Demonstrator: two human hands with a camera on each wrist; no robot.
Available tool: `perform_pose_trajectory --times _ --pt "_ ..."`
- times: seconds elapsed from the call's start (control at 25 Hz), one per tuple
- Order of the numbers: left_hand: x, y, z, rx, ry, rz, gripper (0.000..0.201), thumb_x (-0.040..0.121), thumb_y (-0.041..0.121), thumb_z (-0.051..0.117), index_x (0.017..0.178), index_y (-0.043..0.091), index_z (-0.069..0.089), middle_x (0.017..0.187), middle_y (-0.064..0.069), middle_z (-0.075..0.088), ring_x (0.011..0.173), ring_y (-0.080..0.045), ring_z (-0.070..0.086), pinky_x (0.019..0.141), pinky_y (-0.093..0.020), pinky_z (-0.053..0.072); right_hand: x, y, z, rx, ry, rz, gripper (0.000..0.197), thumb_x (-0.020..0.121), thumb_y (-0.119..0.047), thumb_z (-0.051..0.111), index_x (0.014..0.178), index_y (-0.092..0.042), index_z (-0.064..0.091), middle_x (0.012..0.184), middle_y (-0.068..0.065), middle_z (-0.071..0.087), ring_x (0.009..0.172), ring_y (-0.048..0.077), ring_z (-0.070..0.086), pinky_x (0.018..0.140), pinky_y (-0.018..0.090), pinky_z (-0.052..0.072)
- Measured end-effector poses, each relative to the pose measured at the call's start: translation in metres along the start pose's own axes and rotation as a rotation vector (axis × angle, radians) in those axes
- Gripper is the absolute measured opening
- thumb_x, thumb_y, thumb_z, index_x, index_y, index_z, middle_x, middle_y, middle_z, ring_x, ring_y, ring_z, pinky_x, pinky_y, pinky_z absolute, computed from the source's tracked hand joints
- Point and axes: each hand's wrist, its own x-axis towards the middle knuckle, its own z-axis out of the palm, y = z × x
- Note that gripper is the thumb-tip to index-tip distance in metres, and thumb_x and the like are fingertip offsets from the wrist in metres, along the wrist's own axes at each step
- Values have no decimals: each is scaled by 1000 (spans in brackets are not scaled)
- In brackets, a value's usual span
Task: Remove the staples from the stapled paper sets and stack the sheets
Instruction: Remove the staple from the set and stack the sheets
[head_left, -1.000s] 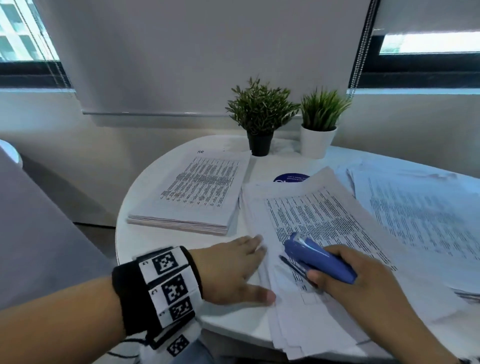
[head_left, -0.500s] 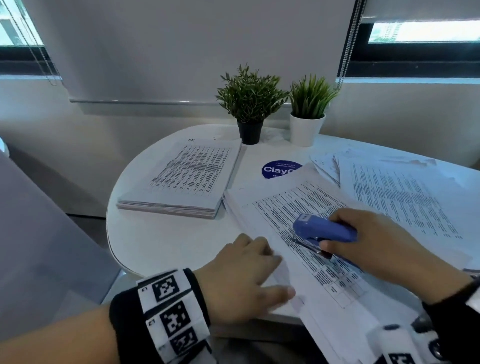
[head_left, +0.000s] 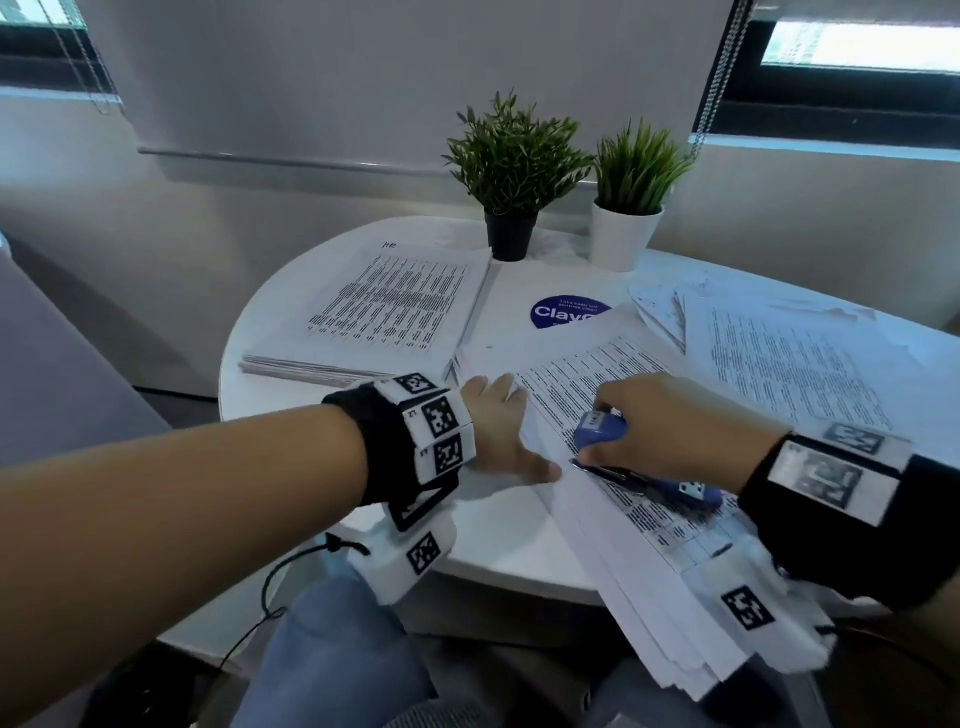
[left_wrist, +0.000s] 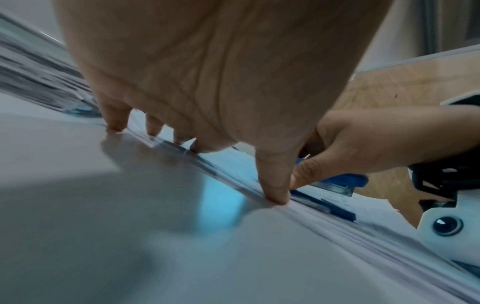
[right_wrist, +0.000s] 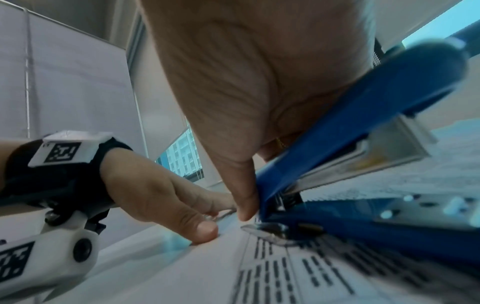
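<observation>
My right hand (head_left: 670, 421) grips a blue stapler (head_left: 602, 428), hinged open, its lower arm (head_left: 654, 486) lying on the top printed sheet of the loose middle paper pile (head_left: 639, 561). In the right wrist view the stapler (right_wrist: 363, 115) has its metal tip (right_wrist: 267, 232) down on the sheet near the pile's left edge. My left hand (head_left: 498, 436) lies flat with straight fingers, thumb (left_wrist: 275, 195) and fingertips pressing that left edge just beside the stapler (left_wrist: 342, 181). A neat stack of sheets (head_left: 395, 306) sits at the table's far left.
Another spread pile of printed sheets (head_left: 805, 364) covers the right of the round white table (head_left: 498, 540). Two potted plants (head_left: 511, 171) (head_left: 631, 182) stand at the back, with a blue round sticker (head_left: 569, 312) in front. The middle pile overhangs the near table edge.
My left hand slid forward along the pile's left edge. The right hand turned the stapler and brought it down beside the left thumb, and the stapler now stands open.
</observation>
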Motion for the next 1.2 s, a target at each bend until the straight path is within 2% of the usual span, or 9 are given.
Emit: perform_pose_trajectory --times 0.16,0.28,0.48,0.6,0.72,0.84,0.96,1.08,1.2 --pt "10 -4 22 -11 59 -26 107 81 77 43 155 13 -2 163 -3 -10 150 -25 -8 119 -43 2 15 -11 4 -5 -31 -32 35 87 -53 59 83 -22 45 82 -6 51 75 15 49 54 26 31" --pt "14 -7 29 -2 80 -17 109 79 80 39 155 15 -4 163 -2 -12 150 -24 -10 118 -46 -1 24 -15 6 -10 -46 -78 33 90 -48 57 89 -20 41 86 -4 49 81 18 48 62 30 34" --pt "18 -9 35 -31 90 -13 109 79 80 40 155 16 -5 163 -2 -12 150 -26 -10 117 -49 -5 32 -17 6 23 -109 -136 32 93 -45 56 93 -19 38 78 -10 39 78 16 44 66 32 33" --pt "25 -10 44 -92 139 12 115 75 82 44 155 11 0 163 -8 -5 149 -31 -7 120 -50 -3 32 -17 8 -23 -47 -225 31 94 -44 55 92 -20 35 85 -6 43 75 15 44 67 31 33" --pt "26 -9 46 -96 131 26 122 69 84 41 154 7 1 163 -12 -4 149 -33 -7 120 -48 -1 34 -19 8 -11 -69 -193 30 94 -44 55 93 -20 37 88 -4 46 70 10 43 62 29 32" --pt "24 -6 39 -74 93 -8 124 65 86 34 154 9 -3 162 -11 -8 149 -32 -10 120 -48 -1 36 -24 4 5 -163 -139 31 97 -40 51 100 -10 49 94 4 54 71 11 45 55 22 28" --pt "21 -4 26 -72 48 -2 110 80 78 45 154 14 -5 162 -13 -8 149 -35 -7 120 -51 1 37 -24 7 -17 -137 -168 32 97 -41 49 104 -10 49 100 5 57 71 11 46 57 25 31" --pt "18 -1 22 -63 11 -20 104 79 80 42 154 28 -8 162 -12 -12 148 -36 -9 119 -54 -1 39 -20 12 4 -118 -111 41 92 -50 52 110 -14 44 93 -1 56 79 18 52 65 32 37" --pt "15 2 23 -47 21 -66 100 74 87 36 151 40 -8 161 -6 -18 148 -32 -13 116 -53 -8 36 -21 13 -68 -43 -172 39 92 -52 52 103 -16 39 93 0 58 76 20 52 62 34 38"
